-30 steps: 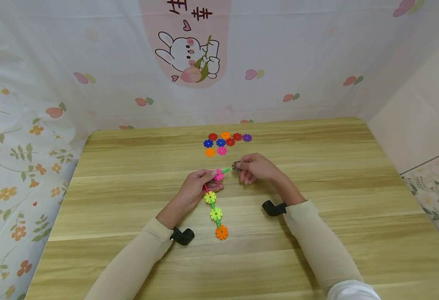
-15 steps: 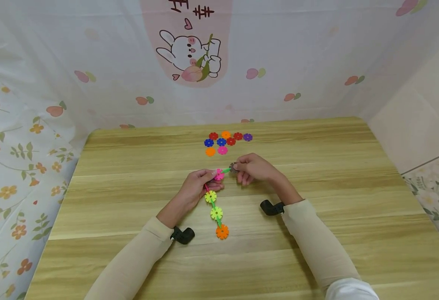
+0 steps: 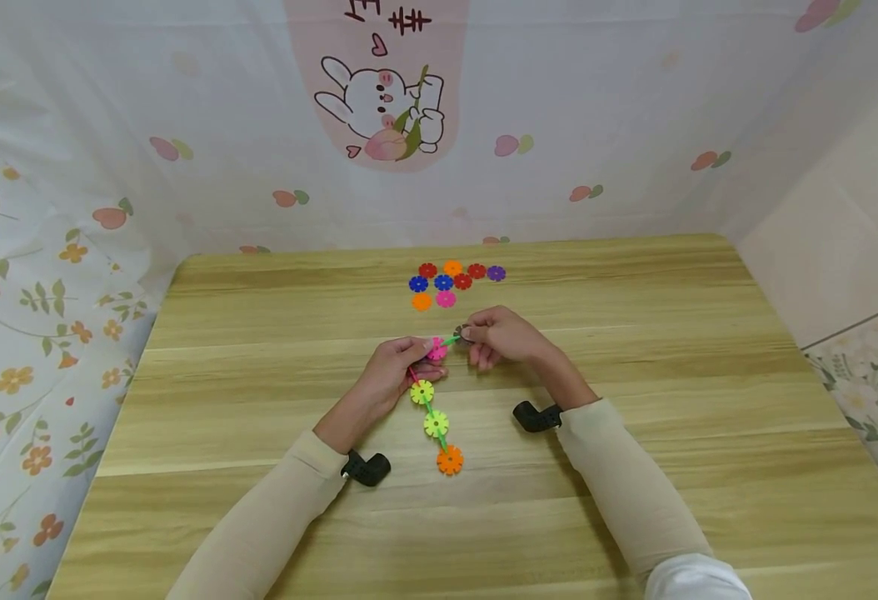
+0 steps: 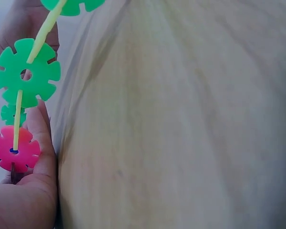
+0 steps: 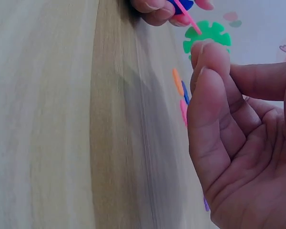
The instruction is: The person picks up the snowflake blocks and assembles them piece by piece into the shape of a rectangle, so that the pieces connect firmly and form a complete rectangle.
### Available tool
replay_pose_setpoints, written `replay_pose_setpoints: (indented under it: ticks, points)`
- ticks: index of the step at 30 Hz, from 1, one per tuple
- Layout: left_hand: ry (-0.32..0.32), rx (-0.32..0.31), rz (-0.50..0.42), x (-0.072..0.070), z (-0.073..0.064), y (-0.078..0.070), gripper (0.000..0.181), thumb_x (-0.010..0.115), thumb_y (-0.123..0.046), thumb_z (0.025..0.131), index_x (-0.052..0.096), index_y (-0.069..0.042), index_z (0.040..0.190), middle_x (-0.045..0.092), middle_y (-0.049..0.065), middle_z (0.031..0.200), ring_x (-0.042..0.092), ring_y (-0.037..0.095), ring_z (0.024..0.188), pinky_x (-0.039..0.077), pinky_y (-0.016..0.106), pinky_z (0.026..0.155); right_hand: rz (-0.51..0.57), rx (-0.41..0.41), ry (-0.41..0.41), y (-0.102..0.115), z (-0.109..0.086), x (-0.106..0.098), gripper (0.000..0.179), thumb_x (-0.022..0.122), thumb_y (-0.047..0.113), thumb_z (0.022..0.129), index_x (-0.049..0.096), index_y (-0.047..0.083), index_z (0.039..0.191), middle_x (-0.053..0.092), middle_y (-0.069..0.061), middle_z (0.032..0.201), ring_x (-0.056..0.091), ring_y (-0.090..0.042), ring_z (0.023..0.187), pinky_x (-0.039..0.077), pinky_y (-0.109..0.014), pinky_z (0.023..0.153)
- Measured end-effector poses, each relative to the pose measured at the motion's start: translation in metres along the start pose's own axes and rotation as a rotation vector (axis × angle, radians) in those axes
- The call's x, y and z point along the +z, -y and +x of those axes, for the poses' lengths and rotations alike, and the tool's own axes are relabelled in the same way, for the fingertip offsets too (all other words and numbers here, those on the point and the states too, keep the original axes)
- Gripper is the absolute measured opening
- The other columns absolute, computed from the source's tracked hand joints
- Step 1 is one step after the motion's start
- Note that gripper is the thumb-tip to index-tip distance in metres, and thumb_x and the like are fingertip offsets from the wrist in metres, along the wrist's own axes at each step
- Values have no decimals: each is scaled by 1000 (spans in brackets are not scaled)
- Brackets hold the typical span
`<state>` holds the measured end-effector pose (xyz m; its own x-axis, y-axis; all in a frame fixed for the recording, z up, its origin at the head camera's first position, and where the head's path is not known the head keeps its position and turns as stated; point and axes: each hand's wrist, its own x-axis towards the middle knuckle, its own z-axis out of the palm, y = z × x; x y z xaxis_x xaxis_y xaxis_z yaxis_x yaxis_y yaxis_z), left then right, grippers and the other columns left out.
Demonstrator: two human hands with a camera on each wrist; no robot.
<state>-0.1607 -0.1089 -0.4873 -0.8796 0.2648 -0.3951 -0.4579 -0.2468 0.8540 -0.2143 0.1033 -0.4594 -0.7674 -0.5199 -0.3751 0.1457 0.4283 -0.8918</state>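
Note:
A chain of notched snowflake discs hangs from my left hand [image 3: 392, 373], which pinches its pink disc [image 3: 437, 349]. Yellow discs [image 3: 436, 423] alternate with green ones seen edge-on, and an orange disc [image 3: 450, 460] forms the lower end. Beyond the pink disc sticks out a green disc [image 5: 207, 36]. My right hand [image 3: 510, 335] pinches a brown disc [image 3: 459, 332] against that green disc's edge; how deep the notches meet is too small to tell. The right wrist view shows a blue disc [image 5: 182, 6] at the left fingers. My right fingertips [image 5: 209, 57] hide the brown disc there.
Loose discs lie toward the table's back: red [image 3: 476, 271], orange [image 3: 421, 302], blue [image 3: 418, 284], pink [image 3: 446, 298] and purple [image 3: 496, 273]. A printed cloth [image 3: 529, 108] hangs behind the wooden table [image 3: 259, 317]. Each wrist wears a black camera mount [image 3: 538, 416].
My right hand has moved left with the brown disc, from a gap to meeting the green disc. The chain's orange end has swung slightly right. My left hand has stayed nearly still.

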Motion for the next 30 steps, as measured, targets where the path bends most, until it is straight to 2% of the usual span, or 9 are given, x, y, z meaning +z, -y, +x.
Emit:
replay_pose_setpoints:
  ticks: [6,11,17,26,28,30]
  points:
    - [-22,-10,7,3,-1,1,25,49,-9,102,57,9,117,68,11,90,71,20,79,58,28,78,-10,9,-6,-2,0,-2,27,48,17,102,60,-7,98,65,-7,66,61,-18,54,56,-30,55]
    - [-42,0,31,6,-2,1,22,52,-9,101,59,7,114,70,12,91,71,20,80,59,29,78,3,-2,-46,-2,2,-4,31,51,21,101,63,-7,96,66,-8,69,62,-17,56,57,-32,57]
    - [-27,24,161,10,-5,-3,22,59,-14,98,62,3,113,73,15,94,71,20,82,59,28,72,10,-11,-75,2,3,-7,35,52,25,101,65,-8,97,67,-8,69,63,-17,57,58,-33,60]
    - [9,18,280,14,-7,-12,31,63,-25,96,63,-3,117,73,15,98,72,22,81,56,27,61,66,-47,3,7,-2,-15,37,52,23,102,62,-12,105,67,-9,70,63,-15,56,58,-32,59]
    - [11,22,318,16,-7,-14,35,65,-28,94,64,-4,119,73,15,101,72,25,86,57,29,64,54,-54,14,8,-3,-15,36,52,24,102,62,-11,105,67,-9,70,63,-15,57,58,-32,59]
    - [4,42,383,17,-6,-16,38,67,-32,93,66,-6,120,72,12,106,70,23,94,56,29,74,51,-58,21,8,-4,-15,36,53,24,101,63,-10,104,68,-10,71,63,-16,57,58,-33,59]
